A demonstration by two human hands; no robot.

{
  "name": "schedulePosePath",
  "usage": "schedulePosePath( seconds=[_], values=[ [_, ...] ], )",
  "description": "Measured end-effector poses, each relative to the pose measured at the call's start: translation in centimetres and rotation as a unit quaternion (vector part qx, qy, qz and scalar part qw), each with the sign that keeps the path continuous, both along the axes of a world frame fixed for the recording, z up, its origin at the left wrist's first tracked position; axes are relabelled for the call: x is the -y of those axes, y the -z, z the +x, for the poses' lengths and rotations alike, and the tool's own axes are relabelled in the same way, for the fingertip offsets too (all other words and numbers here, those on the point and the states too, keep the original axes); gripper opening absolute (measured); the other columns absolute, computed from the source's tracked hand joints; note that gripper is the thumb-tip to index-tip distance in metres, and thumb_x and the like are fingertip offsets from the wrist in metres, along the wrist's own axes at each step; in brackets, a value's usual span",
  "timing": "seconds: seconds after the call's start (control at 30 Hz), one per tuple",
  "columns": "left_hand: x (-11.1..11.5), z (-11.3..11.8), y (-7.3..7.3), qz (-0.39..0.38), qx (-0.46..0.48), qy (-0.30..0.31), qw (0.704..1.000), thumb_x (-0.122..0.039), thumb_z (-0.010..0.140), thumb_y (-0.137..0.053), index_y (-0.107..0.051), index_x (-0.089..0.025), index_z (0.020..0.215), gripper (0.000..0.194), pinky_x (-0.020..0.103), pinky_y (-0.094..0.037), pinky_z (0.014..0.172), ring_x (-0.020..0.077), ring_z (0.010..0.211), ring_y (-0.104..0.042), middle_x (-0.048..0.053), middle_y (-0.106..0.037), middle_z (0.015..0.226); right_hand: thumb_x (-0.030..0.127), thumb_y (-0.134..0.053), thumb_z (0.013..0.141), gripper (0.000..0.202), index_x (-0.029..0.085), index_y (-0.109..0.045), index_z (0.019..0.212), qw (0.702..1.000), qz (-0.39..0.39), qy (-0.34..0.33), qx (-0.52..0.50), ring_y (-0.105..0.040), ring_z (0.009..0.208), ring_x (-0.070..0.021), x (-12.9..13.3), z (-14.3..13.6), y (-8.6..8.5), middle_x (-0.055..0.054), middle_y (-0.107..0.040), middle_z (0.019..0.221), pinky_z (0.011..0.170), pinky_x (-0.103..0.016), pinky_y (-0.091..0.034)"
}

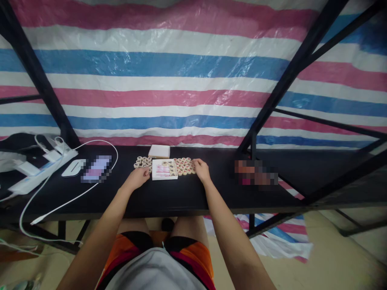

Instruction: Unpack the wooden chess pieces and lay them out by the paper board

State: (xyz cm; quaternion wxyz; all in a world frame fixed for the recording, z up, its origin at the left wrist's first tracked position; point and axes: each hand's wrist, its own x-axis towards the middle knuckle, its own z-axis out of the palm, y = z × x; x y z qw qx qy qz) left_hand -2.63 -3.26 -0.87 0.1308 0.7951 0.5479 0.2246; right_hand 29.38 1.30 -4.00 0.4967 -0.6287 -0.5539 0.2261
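Observation:
A shallow white box point(161, 173) lies open on the black table, with several round Chinese chess pieces point(171, 167) along its right side and pink lines on its floor. Left of it is a cluster of dark-marked Chinese chess pieces point(142, 162). To its right, red-marked pieces point(184, 165) sit in close rows. My left hand point(139, 178) is closed with curled fingers at the near edge of the left cluster; its fingertips are partly hidden. My right hand point(202, 169) has its fingers bent together against the right end of the red-marked rows. Whether either holds a piece is unclear.
A white box lid point(159, 151) lies behind the box. Leftward are a blurred-out phone point(96, 169), a white flat device point(73, 168), a power strip point(45, 169) and loose white cables. A pixelated object point(255, 173) is at right. Black metal posts point(281, 88) frame the table before a striped sheet point(169, 64).

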Motion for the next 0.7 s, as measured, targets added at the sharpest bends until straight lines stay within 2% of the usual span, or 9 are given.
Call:
schedulePosePath(
  seconds=[0.23,0.7],
  values=[
    [-0.02,0.20,0.24,0.010,0.028,0.036,0.999,-0.019,0.071,-0.047,-0.036,-0.020,0.059,0.016,0.024,-0.025,0.054,0.0111,0.054,-0.037,-0.005,-0.041,0.054,0.046,-0.043,0.078,0.038,0.019,-0.068,0.088,1.000,0.007,-0.003,0.005,-0.060,0.080,-0.0186,-0.30,0.19,0.43,-0.004,-0.069,0.086,0.074,-0.028,-0.044],
    [0.31,0.40,-0.05,0.004,0.027,0.053,0.998,-0.019,0.071,-0.046,-0.037,-0.019,0.059,0.015,0.024,-0.027,0.055,0.0108,0.053,-0.038,-0.006,-0.041,0.055,0.044,-0.044,0.077,0.037,0.019,-0.069,0.087,1.000,0.006,-0.002,0.008,-0.060,0.081,-0.0193,-0.21,0.12,0.28,-0.004,-0.069,0.085,0.075,-0.029,-0.044]
  ],
)
